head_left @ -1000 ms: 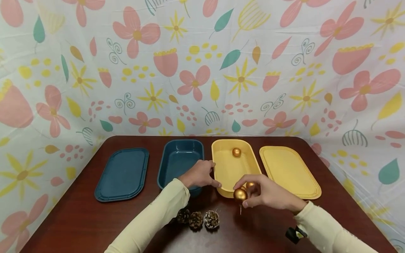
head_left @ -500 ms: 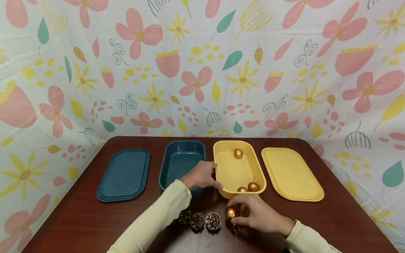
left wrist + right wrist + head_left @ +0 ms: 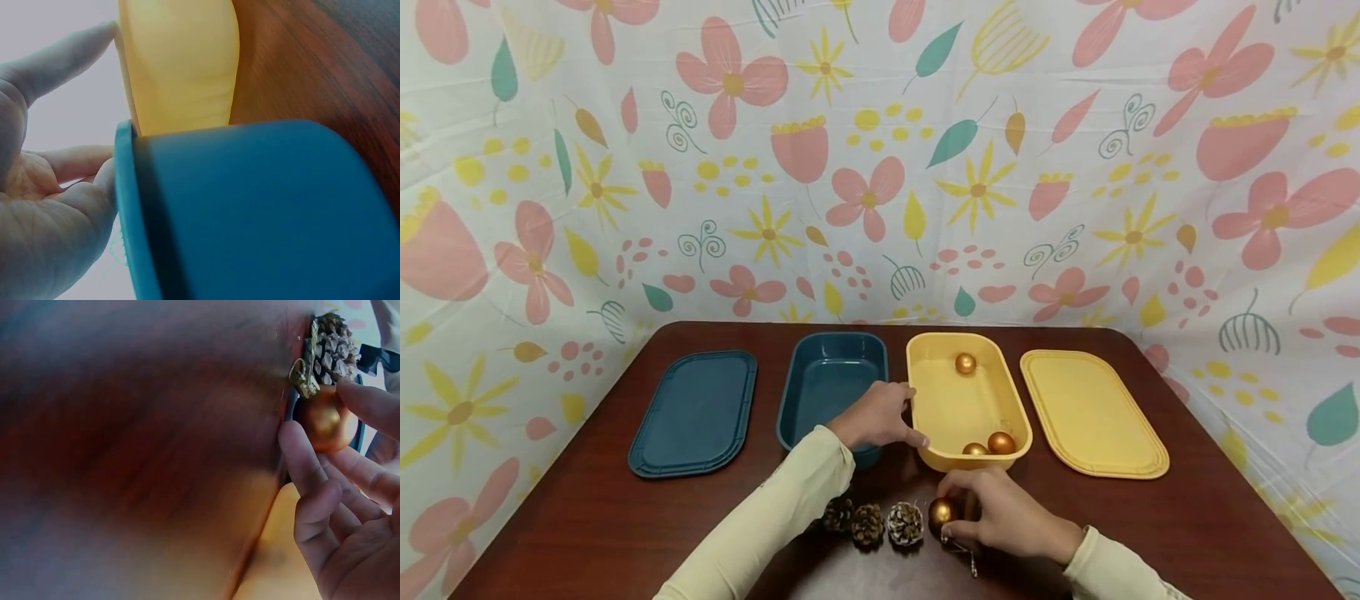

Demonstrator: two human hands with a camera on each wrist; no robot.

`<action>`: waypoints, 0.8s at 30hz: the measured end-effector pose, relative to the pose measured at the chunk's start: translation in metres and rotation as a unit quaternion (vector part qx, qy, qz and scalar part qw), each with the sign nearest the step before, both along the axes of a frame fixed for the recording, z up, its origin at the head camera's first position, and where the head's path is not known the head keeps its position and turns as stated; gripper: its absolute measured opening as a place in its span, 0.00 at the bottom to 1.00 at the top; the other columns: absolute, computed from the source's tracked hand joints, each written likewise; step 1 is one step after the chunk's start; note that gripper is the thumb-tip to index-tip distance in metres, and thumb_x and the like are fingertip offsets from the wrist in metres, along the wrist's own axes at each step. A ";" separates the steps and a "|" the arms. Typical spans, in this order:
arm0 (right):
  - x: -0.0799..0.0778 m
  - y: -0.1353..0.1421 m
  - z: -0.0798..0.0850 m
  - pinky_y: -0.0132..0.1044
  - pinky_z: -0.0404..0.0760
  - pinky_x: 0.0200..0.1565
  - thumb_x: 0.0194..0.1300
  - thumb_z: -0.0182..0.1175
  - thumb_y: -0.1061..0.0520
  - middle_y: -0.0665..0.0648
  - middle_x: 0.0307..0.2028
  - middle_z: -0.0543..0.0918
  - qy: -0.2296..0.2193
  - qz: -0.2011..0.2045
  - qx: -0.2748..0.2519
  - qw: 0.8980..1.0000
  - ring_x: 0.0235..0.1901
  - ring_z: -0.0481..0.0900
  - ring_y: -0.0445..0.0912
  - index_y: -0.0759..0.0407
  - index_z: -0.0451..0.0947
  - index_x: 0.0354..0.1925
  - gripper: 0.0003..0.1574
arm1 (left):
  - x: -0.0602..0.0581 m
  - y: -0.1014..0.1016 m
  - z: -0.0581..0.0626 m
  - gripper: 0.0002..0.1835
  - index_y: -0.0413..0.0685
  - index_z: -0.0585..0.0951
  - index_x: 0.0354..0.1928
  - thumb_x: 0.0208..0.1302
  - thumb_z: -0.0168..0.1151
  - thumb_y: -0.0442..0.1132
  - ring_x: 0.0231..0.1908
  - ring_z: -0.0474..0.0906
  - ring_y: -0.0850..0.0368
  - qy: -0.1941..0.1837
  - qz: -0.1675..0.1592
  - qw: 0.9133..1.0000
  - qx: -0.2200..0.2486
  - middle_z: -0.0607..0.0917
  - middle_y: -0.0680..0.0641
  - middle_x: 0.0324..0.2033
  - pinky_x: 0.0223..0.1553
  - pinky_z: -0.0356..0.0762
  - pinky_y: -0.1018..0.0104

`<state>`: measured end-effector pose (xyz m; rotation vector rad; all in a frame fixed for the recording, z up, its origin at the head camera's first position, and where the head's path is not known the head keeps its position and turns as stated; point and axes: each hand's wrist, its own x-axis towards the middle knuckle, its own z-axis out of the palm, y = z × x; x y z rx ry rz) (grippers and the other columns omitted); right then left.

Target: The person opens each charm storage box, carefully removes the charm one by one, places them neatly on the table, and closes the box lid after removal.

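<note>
Gold ball (image 3: 943, 515): at the near side of the table (image 3: 565, 508), in front of the yellow box (image 3: 947, 408) and just beside the whitest pinecone; whether it touches the wood is hard to tell.
Right hand (image 3: 1011, 512): grasping the gold ball between thumb and fingertips, palm turned towards it.
String (image 3: 962, 552): hangs from the gold ball's cap, below the thumb.
Left hand (image 3: 876, 417): not clenched; thumb stretched out to the yellow box's near left corner, forefinger at its left rim, the other fingers partly hidden between the two boxes.
Blue box (image 3: 831, 379): left of the yellow box, its near right part behind the left hand.
Loose balls: three inside the yellow box, one (image 3: 966, 363) near the far end, two (image 3: 1001, 442) close together at the near end.
Pinecones (image 3: 867, 527): three in a short row, the leftmost partly covered by the left sleeve (image 3: 767, 508).
Lids: blue lid (image 3: 696, 417) flat at far left, yellow lid (image 3: 1093, 417) flat right of the yellow box.
Backdrop: flowered cloth (image 3: 880, 92) behind the table.
</note>
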<state>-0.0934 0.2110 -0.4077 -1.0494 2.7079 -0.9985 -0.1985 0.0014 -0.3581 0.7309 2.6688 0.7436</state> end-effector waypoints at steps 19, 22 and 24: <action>-0.001 0.000 0.006 0.22 0.77 0.27 0.53 0.77 0.58 0.49 0.40 0.86 0.004 0.028 0.027 0.999 0.22 0.75 0.26 0.57 0.81 0.49 0.24 | 0.000 0.000 0.000 0.42 0.39 0.73 0.68 0.54 0.78 0.50 0.37 0.79 0.61 -0.003 0.000 1.000 0.005 0.85 0.47 0.44 0.42 0.81 0.67; -0.002 0.000 0.006 0.24 0.78 0.28 0.53 0.77 0.59 0.49 0.39 0.86 0.006 0.030 0.029 0.999 0.23 0.75 0.27 0.57 0.81 0.49 0.25 | 0.000 -0.001 0.001 0.43 0.39 0.73 0.68 0.54 0.78 0.49 0.38 0.79 0.61 -0.004 0.002 1.000 0.004 0.85 0.47 0.45 0.43 0.81 0.67; -0.002 0.001 0.007 0.25 0.78 0.28 0.52 0.77 0.60 0.48 0.39 0.86 0.010 0.031 0.033 0.999 0.24 0.76 0.28 0.56 0.81 0.49 0.25 | 0.000 0.000 0.001 0.43 0.39 0.73 0.68 0.54 0.78 0.50 0.37 0.79 0.61 -0.005 0.002 1.000 0.003 0.85 0.47 0.44 0.43 0.81 0.67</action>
